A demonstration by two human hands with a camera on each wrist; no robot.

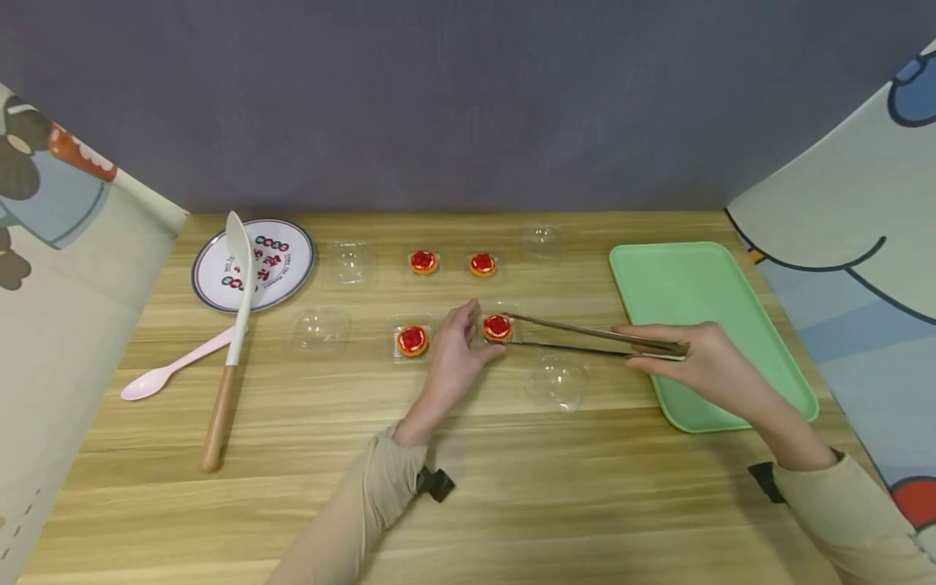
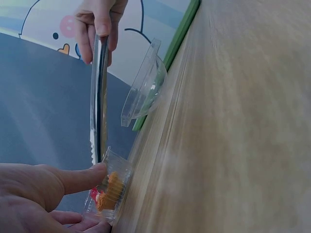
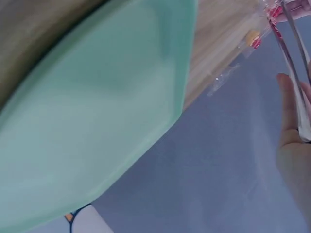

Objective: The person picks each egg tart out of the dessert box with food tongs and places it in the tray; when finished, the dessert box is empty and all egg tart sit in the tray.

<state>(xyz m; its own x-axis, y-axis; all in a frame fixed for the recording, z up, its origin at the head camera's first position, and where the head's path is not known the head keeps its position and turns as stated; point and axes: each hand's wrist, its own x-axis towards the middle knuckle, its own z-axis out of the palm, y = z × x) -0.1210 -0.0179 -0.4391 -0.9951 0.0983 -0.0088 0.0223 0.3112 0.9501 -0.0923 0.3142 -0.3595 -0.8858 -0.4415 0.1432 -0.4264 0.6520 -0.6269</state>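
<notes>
My left hand (image 1: 455,361) holds a small clear plastic box base (image 2: 120,167) at its edges, thumb on one side and fingers on the other. Inside that base sits a small tart (image 1: 497,327) with a red top and a golden crust. My right hand (image 1: 702,361) grips metal tongs (image 1: 585,330) by the closed end. Their two arms reach left, with the tips at either side of the tart. Just left of my left hand, another red-topped tart (image 1: 413,341) lies in its own clear base. A clear domed lid (image 1: 559,382) sits below the tongs.
Two more tarts (image 1: 423,262) stand farther back, with clear plastic domes (image 1: 351,264) around them. A green tray (image 1: 695,292) lies at right. On the left are a printed plate (image 1: 288,280), a wooden-handled white spoon (image 1: 219,418) lying across it, and a pink spoon (image 1: 149,382).
</notes>
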